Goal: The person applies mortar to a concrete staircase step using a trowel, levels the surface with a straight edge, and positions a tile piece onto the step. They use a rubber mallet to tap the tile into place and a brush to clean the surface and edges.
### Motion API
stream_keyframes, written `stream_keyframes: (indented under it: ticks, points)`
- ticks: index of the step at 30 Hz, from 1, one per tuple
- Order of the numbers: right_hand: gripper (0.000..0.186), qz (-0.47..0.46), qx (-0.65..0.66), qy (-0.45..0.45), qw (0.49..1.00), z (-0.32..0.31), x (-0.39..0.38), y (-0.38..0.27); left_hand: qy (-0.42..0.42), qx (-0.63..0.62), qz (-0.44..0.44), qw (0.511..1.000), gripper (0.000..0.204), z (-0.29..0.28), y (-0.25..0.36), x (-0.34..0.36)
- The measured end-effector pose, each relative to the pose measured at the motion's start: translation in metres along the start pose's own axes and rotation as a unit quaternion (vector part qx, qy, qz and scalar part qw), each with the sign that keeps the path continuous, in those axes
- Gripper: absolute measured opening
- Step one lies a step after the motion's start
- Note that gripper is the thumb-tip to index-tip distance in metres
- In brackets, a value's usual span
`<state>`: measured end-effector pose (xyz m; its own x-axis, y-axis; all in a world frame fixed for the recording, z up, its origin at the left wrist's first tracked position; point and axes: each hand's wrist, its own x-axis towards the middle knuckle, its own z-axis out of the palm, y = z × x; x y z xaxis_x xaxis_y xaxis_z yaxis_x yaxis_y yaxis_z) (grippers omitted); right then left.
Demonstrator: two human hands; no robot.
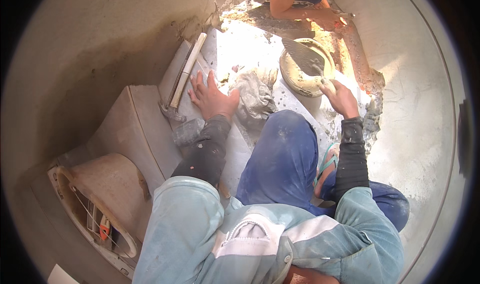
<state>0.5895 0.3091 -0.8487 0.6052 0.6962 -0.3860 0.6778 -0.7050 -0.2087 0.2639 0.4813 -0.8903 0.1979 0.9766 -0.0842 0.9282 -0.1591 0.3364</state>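
My right hand is closed round the handle of a trowel. The trowel's grey blade lies over a round, mortar-caked bowl. With fingers spread, my left hand rests over the pale tiles and holds nothing. Just left of it a hammer with a light handle lies aslant, its metal head towards me. Between my hands sits a crumpled grey rag smeared with mortar.
At lower left a dirty bucket lies on its side, an orange-handled tool inside. A co-worker's arm reaches in at the top over broken ground. Grey walls rise on both sides. A clear plastic piece lies by my left forearm.
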Motion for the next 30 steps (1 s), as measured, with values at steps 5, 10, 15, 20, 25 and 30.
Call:
stream_keyframes:
  ticks: [5,10,15,20,25,30]
  points:
    - [0.046,0.079,-0.117,0.015,0.990,-0.008,-0.009,0.063,0.012,0.010,-0.004,1.000,0.086,0.005,-0.003,-0.003]
    - [0.025,0.069,-0.188,0.068,0.977,0.016,0.042,0.062,0.014,0.045,-0.003,0.999,0.086,0.006,0.001,-0.001]
    - [0.034,0.072,-0.077,-0.083,0.991,0.033,0.062,0.005,0.036,0.076,-0.008,0.996,0.083,0.006,-0.003,0.004]
    - [0.031,0.053,-0.004,-0.107,0.993,0.108,0.085,0.056,0.017,0.081,0.015,0.996,0.082,0.020,0.013,-0.005]
    - [0.030,0.204,0.303,-0.127,0.922,0.111,0.043,0.039,0.034,0.139,0.007,0.990,0.082,0.018,-0.003,-0.003]
    - [0.047,0.188,0.288,-0.014,0.939,0.119,0.001,0.039,0.041,0.142,0.012,0.989,0.081,0.019,-0.001,0.000]
